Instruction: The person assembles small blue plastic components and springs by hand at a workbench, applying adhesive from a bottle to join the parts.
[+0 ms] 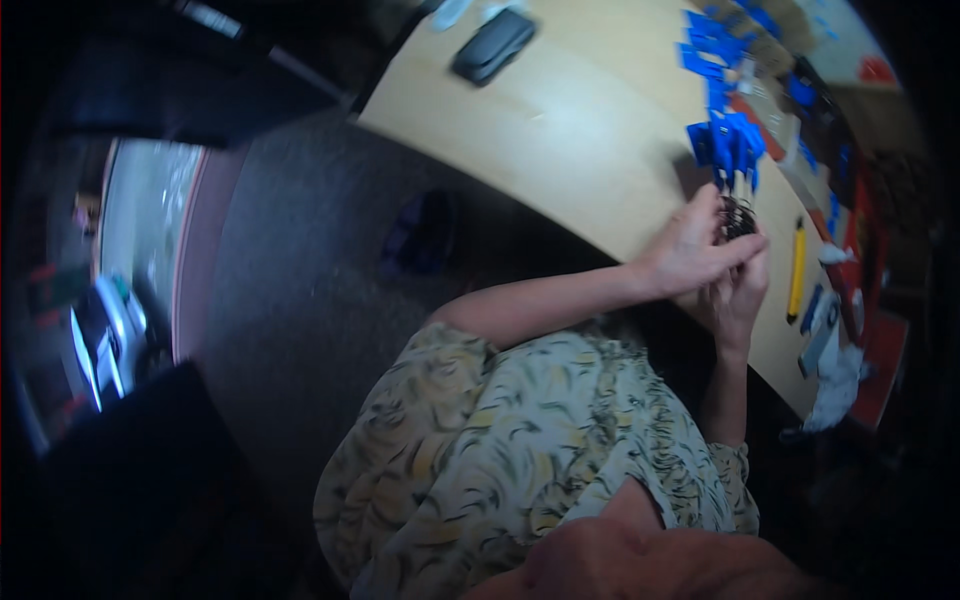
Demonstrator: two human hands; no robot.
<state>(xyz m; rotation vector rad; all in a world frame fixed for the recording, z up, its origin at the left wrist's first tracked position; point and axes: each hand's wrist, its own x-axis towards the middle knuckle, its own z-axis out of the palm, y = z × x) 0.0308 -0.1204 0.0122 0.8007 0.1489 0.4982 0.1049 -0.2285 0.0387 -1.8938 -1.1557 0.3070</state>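
Blue-tagged bundle (738,158) clasped in curled L hand (688,250) & R hand (740,293) (yellow tool (797,270) nr).

Held pcs. (735,142) blue, table (590,125) tan, tool (797,272) yel., top (530,430) pale w/ dk./yel. swirls.

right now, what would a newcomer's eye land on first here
Likely the bunch of bright blue flat pieces with dark lower ends, held between the left hand and right hand toward the picture's right. Next, the slim bright yellow tool on the pale wooden table, just right of the hands, and the dark grey oblong case at the top middle.
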